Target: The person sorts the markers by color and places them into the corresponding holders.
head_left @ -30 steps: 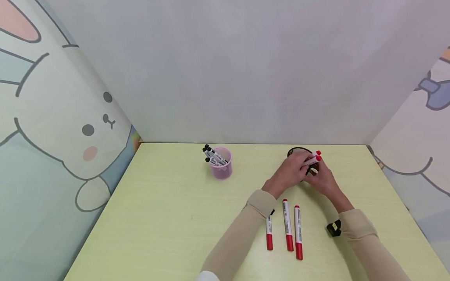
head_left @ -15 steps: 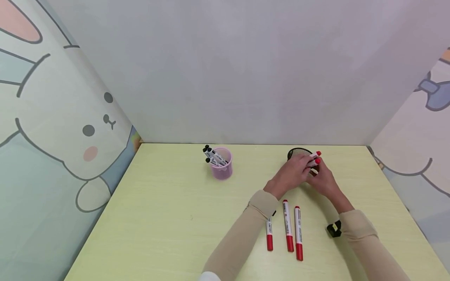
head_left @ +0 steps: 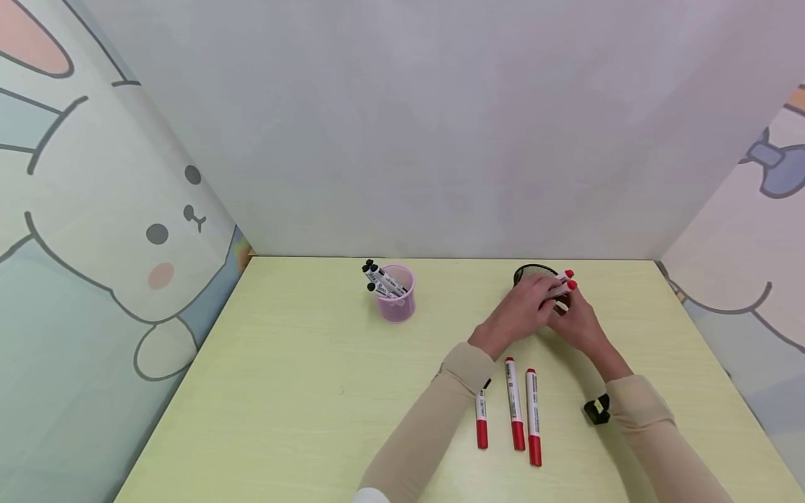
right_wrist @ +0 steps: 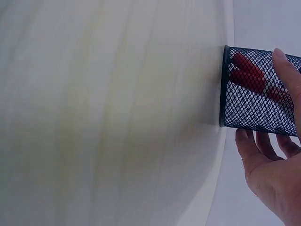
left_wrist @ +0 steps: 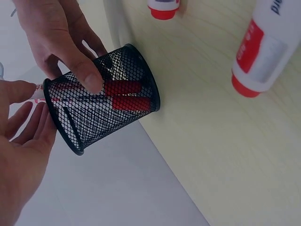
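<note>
Mesh cup (left_wrist: 96,123) (near the worktop's (head_left: 264,391) far edge) is gripped by the curled right hand (head_left: 575,325); a marker (head_left: 560,289) inside is pinched by the left hand (head_left: 518,311).

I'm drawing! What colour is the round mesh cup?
The round mesh cup is black, clearest in the left wrist view.

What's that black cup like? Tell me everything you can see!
The cup is round, made of black mesh that looks like metal, with a thick rim and base ring. It looks upright, near the table's far edge. Through its sides you can see red caps pointing down inside. The right hand grips its side; the left hand is at its mouth, pinching a marker.
</note>
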A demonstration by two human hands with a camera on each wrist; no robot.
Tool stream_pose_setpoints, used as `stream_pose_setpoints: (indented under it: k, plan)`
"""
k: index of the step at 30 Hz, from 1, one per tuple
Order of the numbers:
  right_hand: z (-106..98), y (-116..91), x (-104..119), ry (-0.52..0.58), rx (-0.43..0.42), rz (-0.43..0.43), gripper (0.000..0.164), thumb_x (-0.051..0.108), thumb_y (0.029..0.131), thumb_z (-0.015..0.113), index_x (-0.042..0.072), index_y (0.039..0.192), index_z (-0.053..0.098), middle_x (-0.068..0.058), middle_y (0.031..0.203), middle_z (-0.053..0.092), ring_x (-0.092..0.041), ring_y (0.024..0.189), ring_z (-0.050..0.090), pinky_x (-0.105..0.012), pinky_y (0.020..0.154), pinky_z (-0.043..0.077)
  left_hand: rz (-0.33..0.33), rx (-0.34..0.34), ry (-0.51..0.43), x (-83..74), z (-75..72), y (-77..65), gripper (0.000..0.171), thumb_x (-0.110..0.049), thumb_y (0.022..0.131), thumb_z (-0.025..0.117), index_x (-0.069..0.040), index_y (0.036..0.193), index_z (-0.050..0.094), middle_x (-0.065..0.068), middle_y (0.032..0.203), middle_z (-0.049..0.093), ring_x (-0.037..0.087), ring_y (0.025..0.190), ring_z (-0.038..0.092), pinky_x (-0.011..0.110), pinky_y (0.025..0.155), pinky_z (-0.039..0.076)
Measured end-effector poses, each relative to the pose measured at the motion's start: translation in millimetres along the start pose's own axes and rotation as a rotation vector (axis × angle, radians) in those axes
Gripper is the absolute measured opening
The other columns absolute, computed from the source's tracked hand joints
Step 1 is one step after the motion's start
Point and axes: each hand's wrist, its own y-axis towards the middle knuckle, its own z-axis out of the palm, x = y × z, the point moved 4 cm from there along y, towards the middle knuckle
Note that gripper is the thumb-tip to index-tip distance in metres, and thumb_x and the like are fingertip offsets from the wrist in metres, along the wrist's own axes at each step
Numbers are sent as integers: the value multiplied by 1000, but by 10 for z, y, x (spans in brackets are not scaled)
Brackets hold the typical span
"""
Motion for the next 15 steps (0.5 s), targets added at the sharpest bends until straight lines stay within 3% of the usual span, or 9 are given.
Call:
stream_pose_setpoints:
  k: [15]
  plan:
    - [0, -1, -9, 0, 16, 64, 75, 9, 91, 78, -5, 148, 32, -33, 147, 41, -55, 137, 40, -62, 107, 40, -40, -99, -69, 49, -127, -172, 34, -15, 103, 62, -6, 136, 61, 6, 135, 59, 14, 120, 54, 8, 102, 39]
